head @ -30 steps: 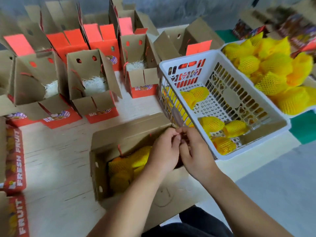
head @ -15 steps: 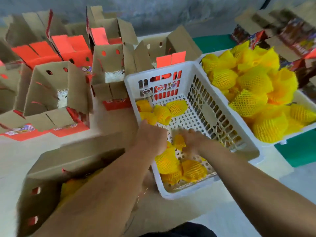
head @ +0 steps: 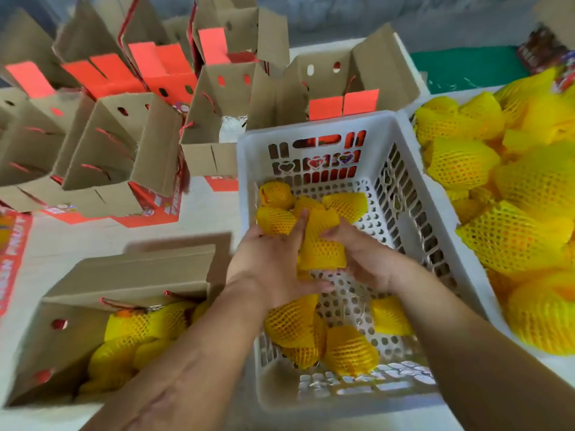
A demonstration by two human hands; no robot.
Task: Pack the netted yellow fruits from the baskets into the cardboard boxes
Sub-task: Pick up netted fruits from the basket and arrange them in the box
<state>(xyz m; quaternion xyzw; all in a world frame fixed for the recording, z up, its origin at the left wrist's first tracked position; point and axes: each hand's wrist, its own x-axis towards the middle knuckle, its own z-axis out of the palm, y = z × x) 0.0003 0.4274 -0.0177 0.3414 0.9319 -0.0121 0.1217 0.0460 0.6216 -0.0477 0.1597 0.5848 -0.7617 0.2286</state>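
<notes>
**Mia:** Look at the hands. The left hand (head: 273, 262) and the right hand (head: 364, 259) are curled around one netted fruit (head: 322, 244), one on each side. They hold it inside the white basket (head: 245, 169), above its floor.

**Ben:** What could go wrong?

**Mia:** The biggest thing is the full basket (head: 510, 213) on the right. Its fruits are piled way up high. A bump from an arm could make some roll off onto the surface (head: 211, 209).

**Ben:** And the white basket?

**Mia:** It sits right beside the near box (head: 130, 272) on the left. If the arms push it, it could knock that box's flap.

**Ben:** Is the near box full?

**Mia:** It already has yellow fruits (head: 137, 337) in it. One more might not fit, and squeezing it in could squash them.

**Ben:** And the fruit in the hands?

**Mia:** The net is soft and loose. I think the fruit could slip out the bottom if the hands only hold the net. The empty boxes (head: 124, 144) far left wait for more.
</notes>
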